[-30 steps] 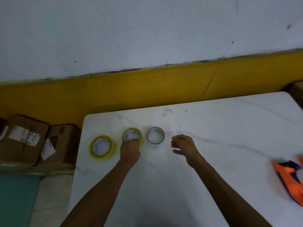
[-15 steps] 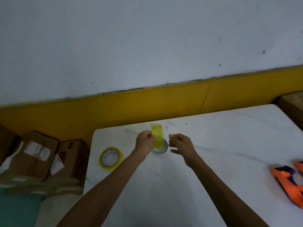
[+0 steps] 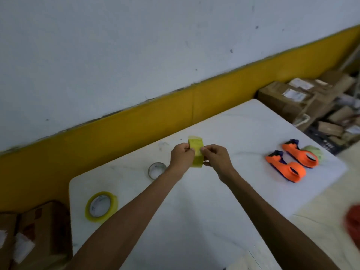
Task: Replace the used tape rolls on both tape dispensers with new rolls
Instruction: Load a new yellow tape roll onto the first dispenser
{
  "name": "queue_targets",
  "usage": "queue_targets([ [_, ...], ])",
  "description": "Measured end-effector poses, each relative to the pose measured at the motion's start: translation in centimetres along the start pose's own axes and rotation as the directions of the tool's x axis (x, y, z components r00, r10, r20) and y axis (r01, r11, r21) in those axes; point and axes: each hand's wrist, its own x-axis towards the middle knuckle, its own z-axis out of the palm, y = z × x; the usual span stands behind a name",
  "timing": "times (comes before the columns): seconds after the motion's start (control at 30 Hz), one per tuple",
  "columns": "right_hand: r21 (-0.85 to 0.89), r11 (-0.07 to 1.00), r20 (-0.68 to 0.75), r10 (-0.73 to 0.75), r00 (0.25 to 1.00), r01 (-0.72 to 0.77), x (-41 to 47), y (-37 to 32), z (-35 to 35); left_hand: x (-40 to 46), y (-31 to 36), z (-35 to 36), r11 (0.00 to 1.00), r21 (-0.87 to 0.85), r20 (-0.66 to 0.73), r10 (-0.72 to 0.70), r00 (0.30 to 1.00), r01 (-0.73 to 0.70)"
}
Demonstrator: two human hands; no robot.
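Left hand (image 3: 181, 155): pinches the yellow tape roll (image 3: 196, 152) from the left, above the table (image 3: 194, 221).
Right hand (image 3: 216, 158): grips the roll's right side.
Dispensers (image 3: 285, 168): two, orange, far right.

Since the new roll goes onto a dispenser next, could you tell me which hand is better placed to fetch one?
Probably the right hand: both orange dispensers lie on its side, while the left hand can keep the yellow roll.

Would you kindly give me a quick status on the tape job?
Both hands, left and right, gripping new yellow roll on edge above table. Dispensers untouched at right. Nothing in the way.
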Motion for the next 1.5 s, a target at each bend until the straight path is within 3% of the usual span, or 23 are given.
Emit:
queue_targets([
  [0.33, 0.085, 0.996, -0.190, 0.045, 0.981, -0.029, -3.2, 2.0, -12.2, -3.5, 5.6, 10.6, 0.997, 0.042, 0.215, 0.061, 0.975, -0.072],
  [0.73, 0.093, 0.994, -0.295, 0.076, 0.952, -0.050, -7.5, 6.7, -30.6, -10.0, 10.6, 28.1, 0.998, 0.003, 0.372, 0.052, 0.927, -0.057],
  [1.07, 0.049, 0.995, -0.341, 0.093, 0.935, -0.081, -8.6, 9.2, -39.9, -14.1, 14.3, 36.7, 0.999, -0.013, 0.410, 0.033, 0.911, -0.030],
  [1.5, -0.033, 0.987, -0.282, 0.144, 0.949, -0.160, -1.7, 12.6, -44.2, -8.5, 13.0, 44.1, 0.997, -0.035, 0.335, -0.059, 0.940, 0.075],
])
